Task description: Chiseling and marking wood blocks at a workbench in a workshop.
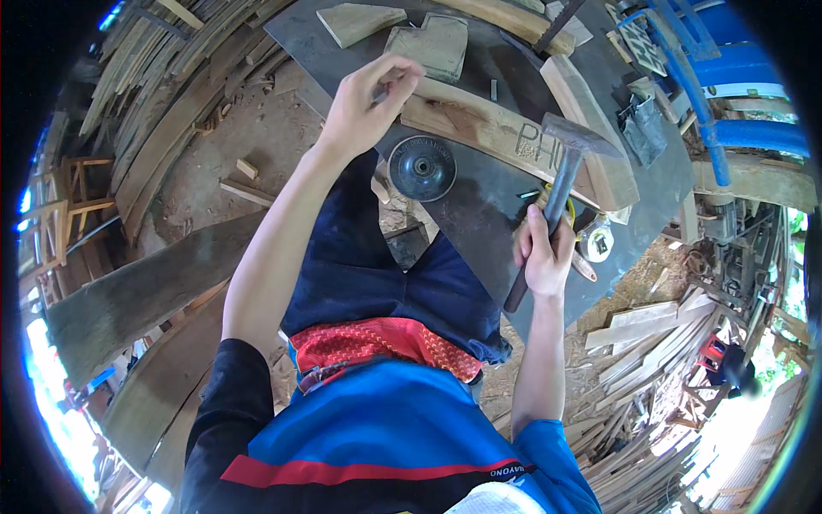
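Nearest the cam., a white rounded thing [495, 499], kind unclear, was seen at bottom, then the blue shirt [368, 420]. In the r. hand [546, 261] a hammer [562, 184] was gripped by its handle, fingers wrapped round, w/ the head raised toward the far side; contact w/ the board below couldn't be told. The l. hand [360, 111] was held at the board's l. end, fingers curled; whether anything was pinched couldn't be told. The board [475, 124], w/ letters cut nr. its r. end, was laid across the dark table [479, 214]. A thick block [591, 128] was set at its r. end. A black disc [419, 182] was placed nr. the table's edge, & a tape measure [598, 242] just beside the r. hand.
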`<state>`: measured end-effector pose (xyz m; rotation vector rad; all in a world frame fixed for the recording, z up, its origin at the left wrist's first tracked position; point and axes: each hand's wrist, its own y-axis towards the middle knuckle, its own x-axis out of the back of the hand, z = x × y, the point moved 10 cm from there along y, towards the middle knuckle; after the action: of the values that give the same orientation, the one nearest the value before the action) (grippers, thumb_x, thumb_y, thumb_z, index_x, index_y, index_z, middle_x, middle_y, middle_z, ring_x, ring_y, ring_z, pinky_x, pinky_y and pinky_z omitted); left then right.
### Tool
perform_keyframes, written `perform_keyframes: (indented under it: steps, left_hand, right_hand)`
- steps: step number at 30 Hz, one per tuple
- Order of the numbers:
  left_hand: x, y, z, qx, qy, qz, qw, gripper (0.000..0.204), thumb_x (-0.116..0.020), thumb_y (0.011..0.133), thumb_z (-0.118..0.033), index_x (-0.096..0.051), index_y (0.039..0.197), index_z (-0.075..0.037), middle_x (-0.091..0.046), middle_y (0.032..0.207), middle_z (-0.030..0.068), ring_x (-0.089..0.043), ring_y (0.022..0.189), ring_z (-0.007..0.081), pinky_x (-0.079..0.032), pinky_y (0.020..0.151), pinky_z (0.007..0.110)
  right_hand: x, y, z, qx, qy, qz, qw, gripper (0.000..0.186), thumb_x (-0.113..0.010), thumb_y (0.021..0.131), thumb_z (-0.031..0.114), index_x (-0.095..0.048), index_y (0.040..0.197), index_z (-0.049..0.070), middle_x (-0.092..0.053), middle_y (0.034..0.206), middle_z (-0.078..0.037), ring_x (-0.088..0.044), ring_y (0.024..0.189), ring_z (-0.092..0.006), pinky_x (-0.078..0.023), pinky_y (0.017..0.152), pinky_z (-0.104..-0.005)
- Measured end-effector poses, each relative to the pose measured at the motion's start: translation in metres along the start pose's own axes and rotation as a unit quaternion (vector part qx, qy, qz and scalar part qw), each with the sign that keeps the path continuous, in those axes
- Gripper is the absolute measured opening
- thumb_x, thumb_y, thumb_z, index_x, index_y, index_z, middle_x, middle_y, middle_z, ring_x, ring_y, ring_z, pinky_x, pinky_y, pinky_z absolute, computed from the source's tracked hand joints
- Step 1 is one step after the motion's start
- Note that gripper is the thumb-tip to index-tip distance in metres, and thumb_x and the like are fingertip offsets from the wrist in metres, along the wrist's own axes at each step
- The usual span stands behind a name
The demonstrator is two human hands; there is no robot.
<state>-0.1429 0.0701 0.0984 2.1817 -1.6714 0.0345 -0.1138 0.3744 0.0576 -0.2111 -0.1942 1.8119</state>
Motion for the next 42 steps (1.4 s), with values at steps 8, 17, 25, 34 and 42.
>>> perform_keyframes:
  steps: [8, 17, 25, 34, 42]
  left_hand:
    - [-0.007, -0.05, -0.029, 0.038, 0.194, 0.056, 0.979, 0.016, -0.069, 0.09, -0.013, -0.069, 0.105, -0.005, -0.067, 0.091, 0.007, -0.061, 0.076, 0.0176, -0.05, 0.071, 0.03]
    - [-0.037, -0.072, -0.03, 0.039, 0.331, 0.173, 0.927, 0.041, -0.081, 0.079, -0.031, -0.066, 0.113, -0.013, -0.065, 0.093, 0.0067, -0.062, 0.074, 0.024, -0.053, 0.071, 0.038]
    - [-0.025, -0.066, -0.036, 0.054, 0.299, 0.132, 0.944, 0.036, -0.078, 0.083, -0.031, -0.066, 0.111, -0.011, -0.066, 0.092, 0.0063, -0.065, 0.075, 0.0227, -0.053, 0.07, 0.037]
    - [0.031, -0.044, -0.024, 0.093, 0.328, 0.039, 0.939, 0.028, -0.073, 0.089, -0.028, -0.068, 0.109, -0.009, -0.069, 0.091, 0.0059, -0.063, 0.07, 0.0191, -0.052, 0.065, 0.033]
    - [-0.073, -0.06, -0.071, -0.03, 0.221, 0.143, 0.964, 0.017, -0.073, 0.088, -0.023, -0.072, 0.1, -0.011, -0.07, 0.09, 0.0051, -0.059, 0.062, 0.0184, -0.049, 0.061, 0.032]
  right_hand:
    - [0.003, -0.006, -0.022, 0.014, 0.008, 0.001, 1.0, 0.018, -0.059, 0.101, 0.015, -0.056, 0.089, 0.002, -0.048, 0.055, 0.001, -0.043, 0.041, -0.0063, -0.033, 0.038, -0.0237]
    - [0.001, -0.004, -0.019, 0.054, -0.002, 0.01, 0.998, 0.018, -0.054, 0.103, 0.015, -0.053, 0.089, 0.003, -0.044, 0.054, 0.001, -0.04, 0.04, -0.0073, -0.032, 0.038, -0.0238]
    - [-0.002, 0.001, -0.023, 0.089, -0.171, -0.013, 0.981, 0.02, -0.071, 0.09, 0.015, -0.063, 0.081, -0.001, -0.05, 0.058, -0.003, -0.046, 0.054, -0.0126, -0.037, 0.051, -0.0315]
    - [-0.003, -0.002, -0.022, 0.037, -0.098, -0.005, 0.994, 0.018, -0.066, 0.094, 0.013, -0.059, 0.083, 0.001, -0.054, 0.059, -0.001, -0.047, 0.044, -0.0084, -0.035, 0.043, -0.0259]
    - [0.007, -0.005, -0.015, 0.093, 0.11, 0.034, 0.989, 0.025, -0.058, 0.1, 0.019, -0.051, 0.09, -0.002, -0.042, 0.051, -0.002, -0.041, 0.037, -0.0119, -0.034, 0.034, -0.0255]
